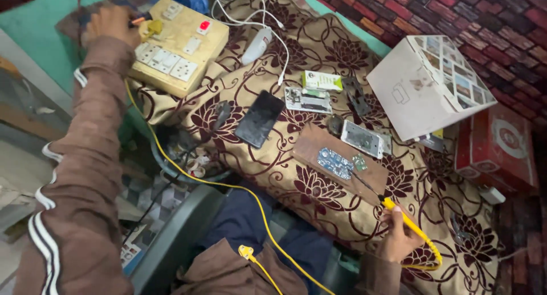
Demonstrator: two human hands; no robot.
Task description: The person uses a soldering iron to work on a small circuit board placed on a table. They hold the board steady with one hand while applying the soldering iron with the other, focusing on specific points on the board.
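The yellow soldering iron (405,218) lies in the right hand (399,238), fingers closed around its handle, the dark tip slanting up onto a brown wooden block (319,144) that carries a small blue circuit board (335,162). The block rests on the floral cloth (319,50). The left arm stretches far out, its hand (112,24) pinching a yellow plug (151,27) at the cream switchboard (181,44). A yellow cord (228,185) runs between them. Nearby lie a dark phone (260,119) and a white box (424,87), its contents unseen.
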